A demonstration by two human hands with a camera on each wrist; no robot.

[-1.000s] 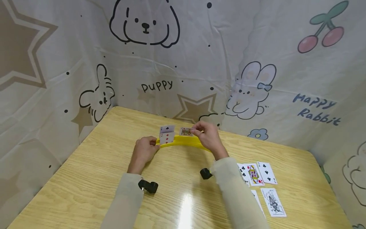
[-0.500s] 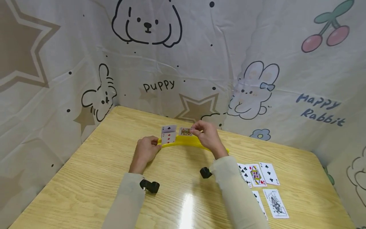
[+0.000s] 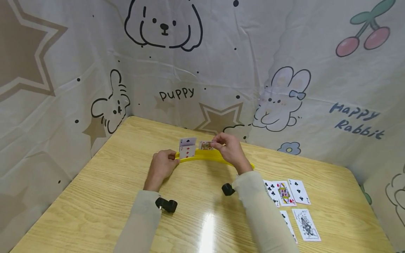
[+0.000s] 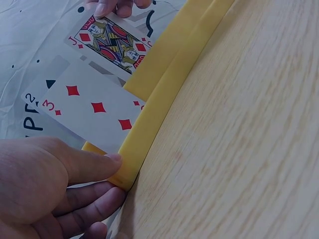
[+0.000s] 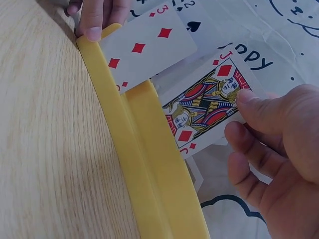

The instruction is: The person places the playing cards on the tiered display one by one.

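Note:
A curved yellow card holder stands on the table near its back edge. My left hand pinches the holder's left end between thumb and fingers. Upright in its left part is the three of diamonds, with the two of spades partly hidden behind it. My right hand pinches the jack of diamonds by its upper edge, thumb on the face. The jack sits to the right of the three, its bottom edge at the holder's rear wall; whether it is inside the slot I cannot tell.
Several playing cards lie face up at the right, among them the three of clubs, a face card of hearts and a joker. My right sleeve covers part of this group. A printed cloth hangs behind the table.
Both hands keep their grips on the holder and the jack. The whole head view has shifted slightly, with the scene drifting a little to the right.

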